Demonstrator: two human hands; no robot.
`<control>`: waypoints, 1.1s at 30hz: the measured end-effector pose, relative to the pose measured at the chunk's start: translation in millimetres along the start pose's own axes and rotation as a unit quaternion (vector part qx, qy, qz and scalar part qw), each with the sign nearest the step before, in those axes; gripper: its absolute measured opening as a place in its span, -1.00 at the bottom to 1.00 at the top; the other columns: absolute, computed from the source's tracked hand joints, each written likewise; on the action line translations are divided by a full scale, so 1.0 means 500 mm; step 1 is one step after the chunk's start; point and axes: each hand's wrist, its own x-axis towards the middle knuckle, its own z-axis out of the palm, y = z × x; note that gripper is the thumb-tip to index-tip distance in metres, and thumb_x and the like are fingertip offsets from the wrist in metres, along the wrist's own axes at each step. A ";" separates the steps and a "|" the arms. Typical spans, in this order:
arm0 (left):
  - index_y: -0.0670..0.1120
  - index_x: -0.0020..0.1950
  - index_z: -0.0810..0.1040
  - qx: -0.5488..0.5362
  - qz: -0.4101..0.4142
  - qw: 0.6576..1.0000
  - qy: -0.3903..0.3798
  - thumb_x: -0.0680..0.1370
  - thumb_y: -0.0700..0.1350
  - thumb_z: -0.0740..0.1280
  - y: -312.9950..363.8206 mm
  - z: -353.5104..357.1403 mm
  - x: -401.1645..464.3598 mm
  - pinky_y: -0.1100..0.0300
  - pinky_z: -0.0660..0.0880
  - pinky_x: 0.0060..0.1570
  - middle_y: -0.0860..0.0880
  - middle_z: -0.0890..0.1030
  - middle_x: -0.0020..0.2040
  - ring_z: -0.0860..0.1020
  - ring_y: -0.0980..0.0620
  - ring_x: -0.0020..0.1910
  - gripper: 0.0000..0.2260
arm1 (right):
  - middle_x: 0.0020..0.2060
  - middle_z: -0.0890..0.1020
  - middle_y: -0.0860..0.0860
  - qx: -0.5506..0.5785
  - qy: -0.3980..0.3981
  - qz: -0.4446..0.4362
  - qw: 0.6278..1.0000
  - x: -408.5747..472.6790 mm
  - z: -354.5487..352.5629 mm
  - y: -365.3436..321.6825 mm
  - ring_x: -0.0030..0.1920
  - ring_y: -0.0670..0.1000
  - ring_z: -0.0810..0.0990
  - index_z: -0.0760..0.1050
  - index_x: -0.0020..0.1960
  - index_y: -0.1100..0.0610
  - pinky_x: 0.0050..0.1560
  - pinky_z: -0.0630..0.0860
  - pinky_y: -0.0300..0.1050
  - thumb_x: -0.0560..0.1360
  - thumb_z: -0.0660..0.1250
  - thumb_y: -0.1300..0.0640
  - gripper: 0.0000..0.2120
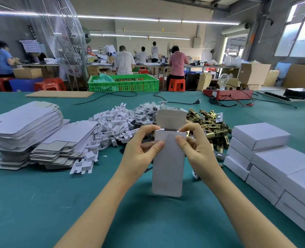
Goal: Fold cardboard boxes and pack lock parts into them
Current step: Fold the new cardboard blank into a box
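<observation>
Head camera looks down on a white cardboard box [168, 163], held upright above the green table [40, 203] between both hands. The left hand [139, 151] grips the box on its left edge, thumb flat on the front face and fingers curled at the top corner. The right hand [198, 151] grips the right edge in the same way, thumb on the front, fingertips pinching at the top rim. The top flap [171, 118] stands open behind the fingers, and something dark shows inside the opening. The box is tall, flat and smooth, with rounded lower corners. Left of it lie stacks of flat box blanks [26, 133], then white plastic inserts [110, 126]. Behind are shiny brass lock parts [209, 122]. On the right stand closed white boxes [266, 153], stacked in rows.
</observation>
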 end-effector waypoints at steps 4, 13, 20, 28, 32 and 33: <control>0.17 0.03 0.55 0.003 -0.010 1.000 0.009 0.53 -0.18 0.41 -0.003 0.007 0.000 0.00 0.66 -0.15 0.14 0.55 0.26 0.68 -0.02 -0.04 -0.77 | 0.33 0.38 -0.34 0.000 0.003 -0.003 1.000 0.002 0.000 -0.011 0.00 0.25 0.56 0.39 -0.08 -0.06 -0.17 0.52 0.32 0.57 0.27 0.17 -0.86; 0.00 0.02 0.53 0.007 -0.039 0.998 0.048 0.57 -0.23 0.36 -0.001 0.012 0.001 -0.02 0.62 -0.18 0.14 0.58 0.21 0.62 0.12 -0.16 -0.86 | 0.03 0.48 -0.42 -0.023 0.008 -0.001 1.000 0.003 -0.003 -0.003 -0.12 -0.15 0.57 0.39 -0.05 -0.03 -0.23 0.52 -0.12 0.56 0.30 0.26 -0.80; 0.01 0.09 0.54 0.013 -0.037 0.998 0.045 0.58 -0.22 0.35 -0.001 0.014 -0.001 -0.12 0.60 -0.18 -0.05 0.61 0.09 0.61 0.00 -0.13 -0.84 | -0.06 0.53 -0.05 0.009 0.017 0.006 1.000 0.003 0.001 -0.002 -0.19 -0.11 0.52 0.33 -0.07 -0.06 -0.24 0.51 -0.13 0.56 0.30 0.28 -0.74; 0.09 0.07 0.57 0.048 -0.043 0.997 0.037 0.57 -0.19 0.38 -0.004 0.025 -0.006 0.16 0.51 -0.32 0.09 0.65 0.02 0.60 -0.05 -0.21 -0.82 | -0.35 0.43 -0.20 0.000 0.073 0.022 0.997 0.006 0.013 -0.015 -0.34 -0.16 0.31 0.43 -0.17 0.02 -0.35 0.28 -0.41 0.57 0.20 -0.10 -0.77; 0.08 0.09 0.56 0.040 -0.047 0.998 0.027 0.57 -0.20 0.37 0.001 0.028 -0.007 0.06 0.55 -0.24 0.12 0.64 0.03 0.63 -0.10 -0.14 -0.81 | -0.28 0.50 -0.16 -0.003 0.083 0.061 0.995 0.009 0.007 -0.018 -0.23 -0.14 0.41 0.48 -0.13 0.05 -0.14 0.36 -0.22 0.59 0.23 -0.03 -0.80; 0.08 0.09 0.56 0.033 -0.050 0.998 0.023 0.58 -0.21 0.37 0.004 0.026 -0.007 0.07 0.56 -0.24 0.11 0.65 0.03 0.64 -0.06 -0.15 -0.81 | -0.24 0.52 -0.08 0.001 0.081 0.071 0.994 0.009 0.006 -0.020 -0.18 -0.08 0.44 0.49 -0.12 0.06 -0.09 0.38 -0.09 0.59 0.23 -0.02 -0.81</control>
